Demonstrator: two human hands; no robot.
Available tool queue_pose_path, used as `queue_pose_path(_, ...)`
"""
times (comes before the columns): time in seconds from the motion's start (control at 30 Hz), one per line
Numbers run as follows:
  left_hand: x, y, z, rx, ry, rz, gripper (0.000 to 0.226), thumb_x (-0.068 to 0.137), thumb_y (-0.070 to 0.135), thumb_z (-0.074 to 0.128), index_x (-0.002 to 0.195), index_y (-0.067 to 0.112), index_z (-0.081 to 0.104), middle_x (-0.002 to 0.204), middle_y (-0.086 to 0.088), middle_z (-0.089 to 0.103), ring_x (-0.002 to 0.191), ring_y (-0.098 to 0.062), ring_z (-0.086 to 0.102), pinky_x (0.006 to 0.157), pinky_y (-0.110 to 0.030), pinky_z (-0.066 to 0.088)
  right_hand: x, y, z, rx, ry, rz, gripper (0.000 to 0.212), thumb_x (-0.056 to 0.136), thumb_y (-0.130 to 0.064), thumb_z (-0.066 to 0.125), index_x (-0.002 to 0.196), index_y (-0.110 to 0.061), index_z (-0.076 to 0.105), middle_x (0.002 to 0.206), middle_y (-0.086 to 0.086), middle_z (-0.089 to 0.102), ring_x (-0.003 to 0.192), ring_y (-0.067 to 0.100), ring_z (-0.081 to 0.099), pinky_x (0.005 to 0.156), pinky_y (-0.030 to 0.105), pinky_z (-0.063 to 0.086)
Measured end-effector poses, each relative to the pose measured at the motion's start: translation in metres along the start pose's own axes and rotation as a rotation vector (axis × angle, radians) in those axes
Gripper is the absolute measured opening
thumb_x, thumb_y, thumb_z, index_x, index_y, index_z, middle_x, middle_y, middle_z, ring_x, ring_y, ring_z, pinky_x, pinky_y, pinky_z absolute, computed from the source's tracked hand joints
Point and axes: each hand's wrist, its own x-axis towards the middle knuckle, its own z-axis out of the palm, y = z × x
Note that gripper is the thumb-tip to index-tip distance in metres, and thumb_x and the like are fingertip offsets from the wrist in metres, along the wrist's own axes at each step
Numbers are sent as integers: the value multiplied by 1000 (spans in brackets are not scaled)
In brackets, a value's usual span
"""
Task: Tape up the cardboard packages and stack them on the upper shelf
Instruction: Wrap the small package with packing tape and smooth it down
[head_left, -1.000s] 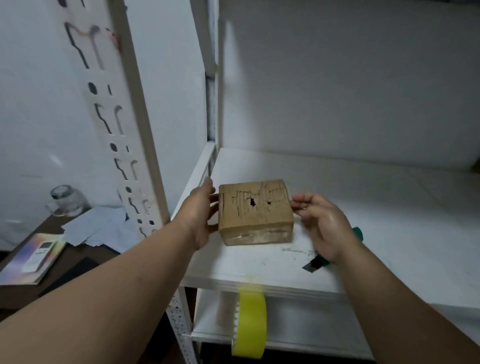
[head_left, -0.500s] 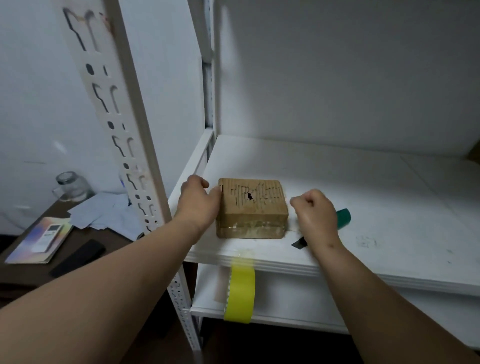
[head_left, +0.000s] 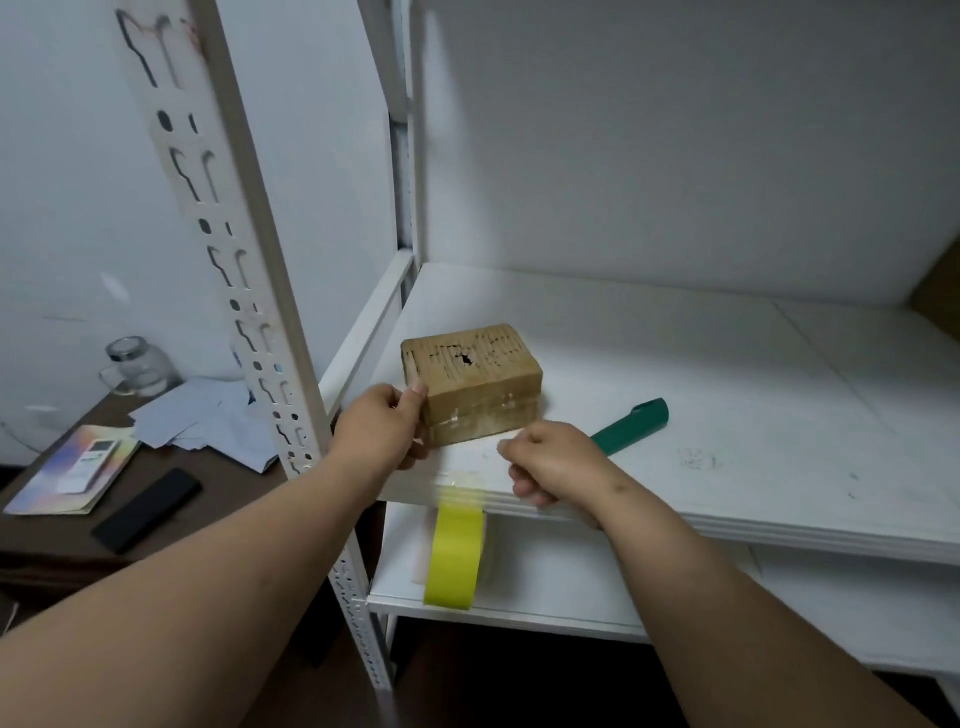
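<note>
A: Where is the box?
B: The cardboard box (head_left: 470, 383) sits flat on the white shelf (head_left: 675, 374), near its front left corner, just back from the front edge. Its top is scored with lines and has a small dark hole.

A: And the hands?
B: The left hand (head_left: 382, 434) grips the box's near left corner, thumb against the side. The right hand (head_left: 553, 462) is apart from the box, just in front of it at the shelf's front edge, fingers curled in; whether it pinches anything, I cannot tell.

A: Any tape?
B: A yellow-green roll of tape (head_left: 454, 553) hangs below the front edge, over the lower shelf (head_left: 545, 608). A green handle (head_left: 631, 426) lies on the shelf behind the right hand.

A: Beyond the rack?
B: Past the slotted post (head_left: 244, 270), a brown table (head_left: 218, 478) carries a glass jar (head_left: 136, 364), loose papers (head_left: 208, 421), a booklet (head_left: 72, 470) and a black phone (head_left: 146, 509).
</note>
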Motion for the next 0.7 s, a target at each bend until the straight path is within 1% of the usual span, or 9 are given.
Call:
queue_pose_path(0.13,-7,0,-2,0,-5,-81,49,102,52,32,96,8,52,79,-19,68,64,-33,72,66,-44,61,-8,15,28,-101,-197,262,40,95,-49,56,97,-9,60,84,11,65,71,22,65,63,29,54)
queue_pose_path(0.2,-13,-9,-4,89,-106,-135,49,104,46,33,88,6,56,77,-21,70,68,-36,72,67,-44,61,-9,22,44,-71,-122,267,41,92,-52,59,99,-11,60,86,7,63,76,21,62,66,29,50)
queue_pose_path(0.27,-17,-21,-4,217,-227,-126,41,101,37,46,81,4,59,77,-20,72,74,-37,72,70,-47,61,-10,24,57,97,-33,286,30,92,-41,63,95,-12,61,86,5,64,74,19,61,66,27,51)
queue_pose_path(0.33,-22,-28,-2,285,-275,-100,34,95,32,55,76,5,61,80,-18,73,77,-37,72,70,-42,59,-17,20,70,359,-14,348,12,94,-20,63,97,-8,62,92,12,68,73,22,64,71,35,58)
queue_pose_path(0.43,-30,-29,4,211,-377,-167,30,95,33,60,81,7,59,93,-19,72,82,-33,70,68,-36,55,-25,12,81,465,70,319,8,88,-13,64,92,-6,62,90,17,66,73,27,66,65,34,53)
queue_pose_path(0.5,-36,-31,8,146,-425,-235,29,96,34,60,85,7,59,93,-15,68,78,-26,68,68,-33,53,-22,10,80,398,151,286,39,68,-28,68,97,-2,65,91,19,68,83,34,69,67,39,52)
queue_pose_path(0.57,-38,-33,12,56,-430,-320,30,94,37,62,86,8,60,84,-10,63,69,-21,59,65,-30,50,-16,11,80,405,147,291,49,62,-32,66,100,-2,65,98,22,70,92,39,70,77,50,57)
queue_pose_path(0.63,-36,-38,15,-41,-420,-415,29,91,37,67,86,9,61,82,-10,60,72,-22,55,69,-31,51,-21,6,81,431,119,327,39,72,-29,71,100,-3,67,100,21,72,92,37,71,83,51,58)
queue_pose_path(0.7,-34,-40,18,-140,-395,-487,25,84,30,75,89,9,63,90,-12,63,81,-24,56,78,-35,55,-25,2,84,408,131,303,24,78,-23,69,90,-2,66,91,17,71,82,34,70,74,42,56)
